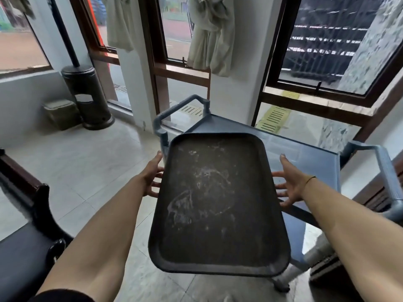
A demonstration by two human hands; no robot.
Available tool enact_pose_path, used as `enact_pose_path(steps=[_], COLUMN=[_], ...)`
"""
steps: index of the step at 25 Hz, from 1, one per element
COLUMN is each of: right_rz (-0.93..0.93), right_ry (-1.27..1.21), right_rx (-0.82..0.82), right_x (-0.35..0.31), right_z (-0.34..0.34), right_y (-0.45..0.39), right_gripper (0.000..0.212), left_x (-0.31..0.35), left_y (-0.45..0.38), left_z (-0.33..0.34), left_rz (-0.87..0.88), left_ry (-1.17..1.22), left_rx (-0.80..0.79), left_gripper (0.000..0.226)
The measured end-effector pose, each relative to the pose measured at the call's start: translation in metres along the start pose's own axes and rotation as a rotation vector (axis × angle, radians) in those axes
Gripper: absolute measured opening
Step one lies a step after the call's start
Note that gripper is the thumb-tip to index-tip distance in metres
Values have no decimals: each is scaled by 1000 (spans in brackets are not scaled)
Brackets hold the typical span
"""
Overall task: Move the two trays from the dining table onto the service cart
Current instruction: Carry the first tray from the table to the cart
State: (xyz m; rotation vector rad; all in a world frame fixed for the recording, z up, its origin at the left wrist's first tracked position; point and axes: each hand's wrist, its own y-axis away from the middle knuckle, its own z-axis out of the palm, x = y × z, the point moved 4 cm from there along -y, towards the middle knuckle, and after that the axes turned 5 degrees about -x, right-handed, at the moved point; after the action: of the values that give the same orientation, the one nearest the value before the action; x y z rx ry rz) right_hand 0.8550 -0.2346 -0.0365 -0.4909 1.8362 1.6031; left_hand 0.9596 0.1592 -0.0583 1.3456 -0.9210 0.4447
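A dark, scuffed rectangular tray [218, 203] with whitish stains hangs in front of me, its far end over the top shelf of the blue-grey service cart [305, 158]. The near end sticks out past the cart's edge. My left hand [152, 173] is at the tray's left rim, thumb up along the edge and fingertips tucked beneath. My right hand [290, 184] mirrors it on the right rim, fingers spread and reaching under the edge. No second tray and no dining table show in this view.
The cart has a ribbed handle at its far left end [176, 110] and another at the right [383, 166]. A dark chair [32, 214] stands at my lower left. A tall dark bin [87, 94] and a small green box [61, 114] stand by the windows.
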Motion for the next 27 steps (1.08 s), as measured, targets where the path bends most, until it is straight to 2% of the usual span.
enact_pose_path(steps=[7, 12, 18, 27], right_rz=[-20, -16, -25, -46], right_ry=[8, -18, -45, -103], right_rx=[-43, -87, -43, 40], right_x=[-82, -115, -137, -178], right_z=[-56, -86, -111, -104], right_y=[-71, -97, -122, -172], right_gripper=[86, 87, 86, 85], left_x=[78, 117, 152, 215], left_y=[-60, -97, -146, -244], left_z=[47, 69, 85, 75], left_rz=[25, 27, 32, 43], left_ry=[21, 30, 5, -85], left_rx=[66, 111, 46, -84], left_gripper=[87, 84, 74, 78])
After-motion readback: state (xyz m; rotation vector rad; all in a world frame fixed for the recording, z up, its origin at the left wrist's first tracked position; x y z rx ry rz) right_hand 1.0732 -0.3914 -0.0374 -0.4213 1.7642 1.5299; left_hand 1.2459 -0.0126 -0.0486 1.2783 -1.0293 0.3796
